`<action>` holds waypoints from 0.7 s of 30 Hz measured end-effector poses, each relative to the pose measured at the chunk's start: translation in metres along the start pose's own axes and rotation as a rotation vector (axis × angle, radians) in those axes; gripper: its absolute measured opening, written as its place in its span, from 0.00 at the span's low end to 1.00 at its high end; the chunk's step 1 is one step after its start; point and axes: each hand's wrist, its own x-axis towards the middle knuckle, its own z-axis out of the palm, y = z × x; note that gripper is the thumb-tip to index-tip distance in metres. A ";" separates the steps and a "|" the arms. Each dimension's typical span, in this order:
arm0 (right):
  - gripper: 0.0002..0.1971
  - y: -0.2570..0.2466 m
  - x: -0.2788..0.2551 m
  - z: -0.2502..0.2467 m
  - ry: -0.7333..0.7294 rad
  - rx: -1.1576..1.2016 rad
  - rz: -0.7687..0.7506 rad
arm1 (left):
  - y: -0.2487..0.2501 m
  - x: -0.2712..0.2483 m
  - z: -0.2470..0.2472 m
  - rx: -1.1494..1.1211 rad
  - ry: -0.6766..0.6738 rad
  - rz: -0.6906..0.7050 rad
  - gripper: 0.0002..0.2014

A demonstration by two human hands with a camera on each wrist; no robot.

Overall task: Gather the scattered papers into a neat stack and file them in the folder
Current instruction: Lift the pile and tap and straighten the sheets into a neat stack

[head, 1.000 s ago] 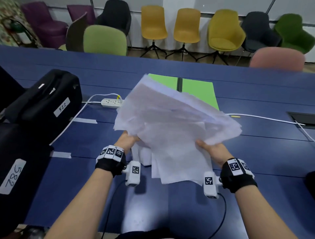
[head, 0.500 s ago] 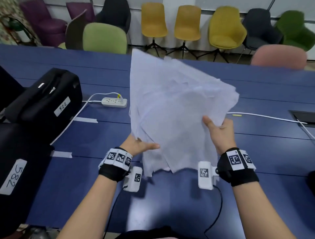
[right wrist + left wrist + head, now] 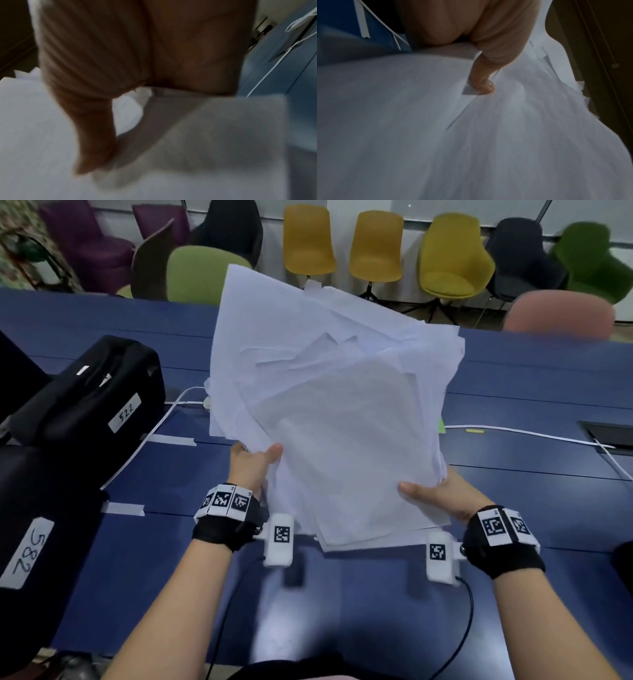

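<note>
Both hands hold the paper sheaf up at frame centre.

The left hand (image 3: 251,463) pinches the papers (image 3: 335,419) at their lower left edge, thumb on top; the right hand (image 3: 442,496) grips the lower right, and since half a second ago it has dropped lower.

A long blue table (image 3: 513,392) fills the scene. On its left side sit two black cases (image 3: 92,392), the nearer one labelled 582 (image 3: 30,553), the farther one 522 (image 3: 125,412). A white cable (image 3: 513,433) runs across the table on the right. Strips of tape (image 3: 123,509) lie near the cases. Beyond the table stand yellow chairs (image 3: 375,244), a green chair (image 3: 202,273) and a pink chair (image 3: 558,313).
</note>
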 end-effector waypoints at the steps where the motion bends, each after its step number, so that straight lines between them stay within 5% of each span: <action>1: 0.16 0.002 0.002 0.001 0.045 -0.013 -0.012 | 0.002 -0.001 -0.001 0.004 -0.002 -0.001 0.19; 3: 0.10 0.004 0.005 0.005 0.172 -0.016 -0.040 | 0.001 0.001 -0.005 -0.008 -0.053 0.000 0.26; 8: 0.08 0.009 0.013 0.022 0.425 0.076 -0.156 | 0.006 -0.011 -0.008 -0.024 -0.183 -0.015 0.24; 10: 0.07 0.015 0.018 0.028 0.400 0.075 -0.109 | 0.003 -0.013 -0.008 0.093 -0.181 -0.061 0.22; 12: 0.06 0.024 0.023 0.031 0.338 0.088 -0.012 | 0.001 -0.016 -0.010 0.442 -0.180 -0.145 0.30; 14: 0.15 0.030 0.025 0.033 0.304 0.149 0.035 | 0.000 -0.011 -0.012 0.740 -0.269 -0.186 0.35; 17: 0.20 0.024 0.025 0.031 0.306 0.260 -0.027 | 0.002 -0.002 -0.008 0.778 -0.313 -0.117 0.29; 21: 0.27 0.014 0.023 0.016 0.275 0.367 -0.124 | -0.009 0.011 -0.005 0.628 -0.251 -0.039 0.45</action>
